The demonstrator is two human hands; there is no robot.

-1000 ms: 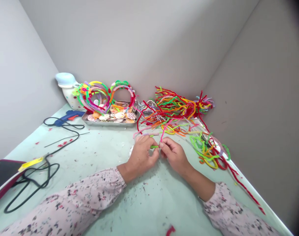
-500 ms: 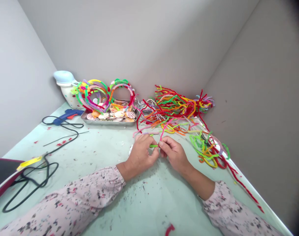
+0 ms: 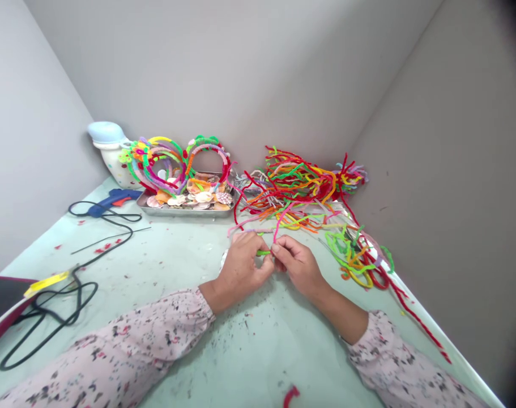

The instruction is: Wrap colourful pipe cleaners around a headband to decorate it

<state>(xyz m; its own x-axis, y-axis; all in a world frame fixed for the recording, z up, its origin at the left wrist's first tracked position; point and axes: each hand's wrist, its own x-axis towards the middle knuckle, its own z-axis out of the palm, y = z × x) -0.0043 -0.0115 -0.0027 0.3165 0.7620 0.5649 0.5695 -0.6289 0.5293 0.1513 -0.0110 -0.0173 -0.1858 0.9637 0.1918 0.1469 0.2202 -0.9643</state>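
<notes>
My left hand [image 3: 243,265] is closed on a small green fuzzy stem [image 3: 263,253] in the middle of the table. Against its fingertips, my right hand [image 3: 298,265] pinches a pink fuzzy stem [image 3: 276,229], whose free end rises above the thumb and bends to the right. The two hands meet at the fingertips, and the spot where the stems come together is mostly covered by the fingers. Something pale lies partly hidden behind my left hand.
Behind stands a metal tray [image 3: 185,212] of shells with colourful fuzzy hoops [image 3: 162,164]. Many loose fuzzy stems [image 3: 302,178] lie at the back right. On the left are a blue glue gun [image 3: 109,203], its black cord [image 3: 66,289], a white jar [image 3: 115,161] and a dark-red-edged device [image 3: 5,303].
The whole view has shifted slightly, so the things appear a little further left. Both hands keep nearly the same pinch, and the pink stem stands slightly more upright.
</notes>
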